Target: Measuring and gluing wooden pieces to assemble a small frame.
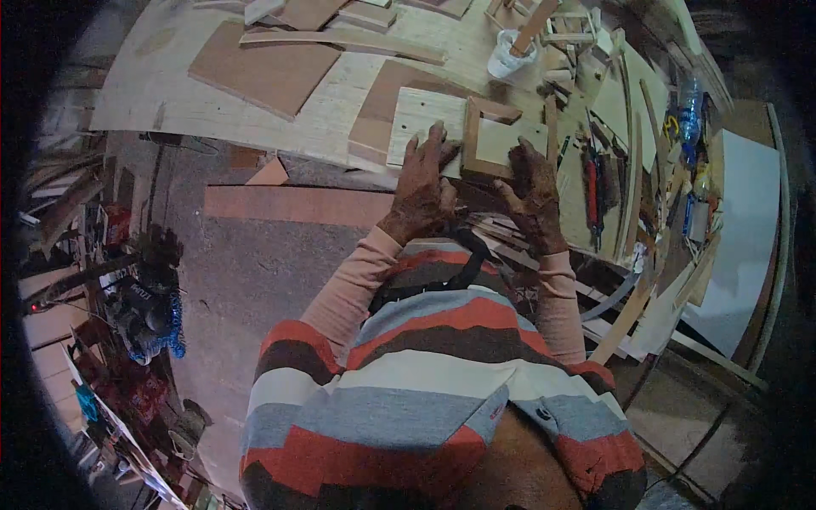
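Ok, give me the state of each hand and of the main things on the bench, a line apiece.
Left hand: open, fingers extended over the pale board
Right hand: fingers bent, at the right side of the wooden frame
Pale board: lying flat, partly covered
Wooden frame: lying flat, light surface showing inside
White container: upright, wooden stick slanting out
Large brown board: lying flat, long strip across it

- Pale lettering on a black item, left of the frame
- Red mark on the striped shirt, lower centre, too small to read
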{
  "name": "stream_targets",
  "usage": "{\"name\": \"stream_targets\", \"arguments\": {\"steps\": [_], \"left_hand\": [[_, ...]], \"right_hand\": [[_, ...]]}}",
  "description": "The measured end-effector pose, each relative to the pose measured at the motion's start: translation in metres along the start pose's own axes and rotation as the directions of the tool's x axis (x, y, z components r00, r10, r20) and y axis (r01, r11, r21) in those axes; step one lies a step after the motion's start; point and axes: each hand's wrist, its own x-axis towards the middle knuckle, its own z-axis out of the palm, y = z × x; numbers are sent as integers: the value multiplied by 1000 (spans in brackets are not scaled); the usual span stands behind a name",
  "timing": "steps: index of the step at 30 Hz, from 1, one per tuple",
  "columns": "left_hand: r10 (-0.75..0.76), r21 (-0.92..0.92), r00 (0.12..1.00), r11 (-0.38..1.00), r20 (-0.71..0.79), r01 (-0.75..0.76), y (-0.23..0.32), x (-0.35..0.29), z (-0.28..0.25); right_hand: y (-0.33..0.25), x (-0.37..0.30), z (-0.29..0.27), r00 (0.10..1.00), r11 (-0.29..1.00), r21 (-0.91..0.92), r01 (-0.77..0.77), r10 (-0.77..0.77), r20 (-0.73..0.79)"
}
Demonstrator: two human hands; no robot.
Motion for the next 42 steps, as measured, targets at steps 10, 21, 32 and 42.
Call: {"name": "stream_targets", "arguments": {"steps": [10,21,32,42], "left_hand": [[-231,-169,971,961,-67,217,12,7,-1],[-196,-183,980,963,20,196,16,28,0],[-405,-410,904,807,139,425,35,33,0],[-482,-786,870,495,104,369,34,23,11]], "right_hand": [[17,-6,6,994,999,-53,-9,3,-111],[27,-9,3,961,947,212,-240,263,-89],[28,-6,-9,868,759,527,-382,491,-77],[36,-7,-7,830,668,639,-381,551,-81]]}}
